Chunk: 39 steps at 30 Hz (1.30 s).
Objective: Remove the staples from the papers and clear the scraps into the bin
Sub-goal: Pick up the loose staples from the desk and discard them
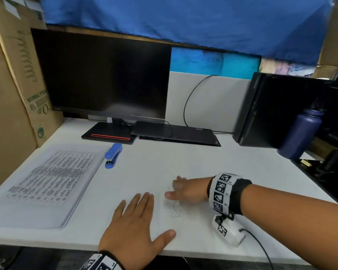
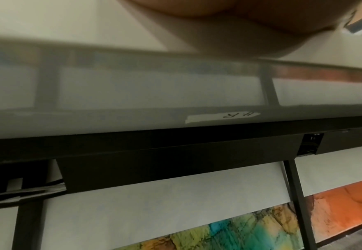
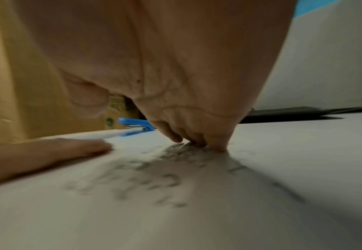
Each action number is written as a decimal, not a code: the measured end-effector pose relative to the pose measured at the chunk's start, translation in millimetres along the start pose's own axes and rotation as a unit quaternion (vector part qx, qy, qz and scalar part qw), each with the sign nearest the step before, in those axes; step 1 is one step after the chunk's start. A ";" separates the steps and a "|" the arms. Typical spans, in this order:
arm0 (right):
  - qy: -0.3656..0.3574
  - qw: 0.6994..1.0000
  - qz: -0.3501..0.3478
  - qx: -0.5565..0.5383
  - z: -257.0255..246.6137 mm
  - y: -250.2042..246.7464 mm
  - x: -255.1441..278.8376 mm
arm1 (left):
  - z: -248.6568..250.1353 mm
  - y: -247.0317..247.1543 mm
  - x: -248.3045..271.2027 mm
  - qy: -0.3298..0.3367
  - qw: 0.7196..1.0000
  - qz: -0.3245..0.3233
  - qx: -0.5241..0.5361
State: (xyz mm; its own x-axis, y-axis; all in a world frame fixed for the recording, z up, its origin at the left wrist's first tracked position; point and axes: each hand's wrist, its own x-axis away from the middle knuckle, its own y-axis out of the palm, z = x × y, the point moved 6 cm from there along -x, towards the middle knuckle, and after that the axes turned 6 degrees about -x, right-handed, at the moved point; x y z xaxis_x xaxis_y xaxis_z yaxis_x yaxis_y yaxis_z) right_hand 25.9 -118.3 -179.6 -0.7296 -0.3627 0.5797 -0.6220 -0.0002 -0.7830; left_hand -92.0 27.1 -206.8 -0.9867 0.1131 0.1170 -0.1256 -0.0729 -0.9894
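Right wrist: staples (image 3: 171, 170) blurred.

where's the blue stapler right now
In the head view, the blue stapler lies on the desk's left half, between the paper stack and the monitor's base.

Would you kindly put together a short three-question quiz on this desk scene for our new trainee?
1. True or false: the blue stapler lies on top of the paper stack.
2. Which hand has its fingertips down among the loose staples: A) left hand B) right hand?
3. Fill in: the left hand lies ____ on the table, palm down.

Key: 1 false, it lies beside the stack; 2 B; 3 flat.
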 end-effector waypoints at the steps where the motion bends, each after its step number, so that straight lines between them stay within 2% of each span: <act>1: -0.029 0.999 -0.008 -0.025 -7.2 4.5 8.7 | 0.1 0.5 0.2 0.001 1.000 -0.006 0.001; 2: -0.056 0.996 -0.001 -0.064 -12.2 4.3 18.5 | -0.6 0.1 -0.2 0.006 1.000 -0.013 0.003; 4: -0.075 0.978 0.061 -0.184 -5.3 -9.2 38.0 | -4.5 -2.4 -3.8 0.028 0.998 -0.046 0.030; 6: -0.065 0.926 0.154 -0.338 19.6 -24.3 56.8 | -11.4 -13.4 -8.8 0.049 0.986 -0.107 0.115; 7: -0.058 0.884 0.190 -0.422 35.6 -26.2 65.0 | -16.7 -21.1 -13.8 0.054 0.978 -0.133 0.149; 9: -0.042 0.775 0.240 -0.583 65.4 -17.1 79.8 | -27.4 -39.2 -29.2 0.053 0.977 -0.146 0.147; 12: -0.052 0.616 0.245 -0.747 83.2 15.7 96.1 | -30.8 -60.3 -67.1 0.047 0.992 -0.109 0.030; 14: -0.057 0.537 0.223 -0.812 81.5 39.7 102.5 | -29.8 -66.0 -97.8 0.014 0.995 -0.090 -0.035; 16: -0.065 0.488 0.204 -0.846 78.7 59.7 108.0 | -26.4 -66.6 -125.6 -0.011 0.994 -0.080 -0.075; 19: -0.078 0.444 0.198 -0.870 81.6 79.5 113.2 | -11.2 -62.8 -147.9 -0.011 0.993 -0.069 -0.091; 24: -0.089 0.357 0.190 -0.910 96.7 87.1 110.9 | 41.7 -56.3 -140.5 0.069 0.992 -0.059 -0.089; 27: -0.100 0.328 0.164 -0.925 98.4 86.2 106.8 | 56.3 -46.1 -126.6 0.114 0.985 -0.071 -0.105; 31: -0.105 0.333 0.150 -0.925 99.1 85.9 103.0 | 57.1 -51.1 -111.4 0.134 0.981 -0.085 -0.111; 35: -0.101 0.339 0.148 -0.924 99.8 85.6 102.7 | 56.7 -63.7 -102.0 0.115 0.988 -0.093 -0.041; 37: -0.100 0.342 0.148 -0.923 100.9 85.9 102.3 | 65.9 -60.7 -95.4 0.134 0.984 -0.107 -0.047; 39: -0.098 0.342 0.150 -0.922 101.7 86.5 101.3 | 72.0 -54.8 -90.4 0.146 0.982 -0.095 -0.074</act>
State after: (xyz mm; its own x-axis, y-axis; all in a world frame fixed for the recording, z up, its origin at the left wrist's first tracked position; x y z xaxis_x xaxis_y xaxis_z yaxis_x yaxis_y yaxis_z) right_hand -73.0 -249.9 -211.6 -0.9185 -0.1439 0.3683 0.2200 0.5879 0.7784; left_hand -3.4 -50.4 -156.9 -0.8722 0.3921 0.2925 -0.2669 0.1197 -0.9563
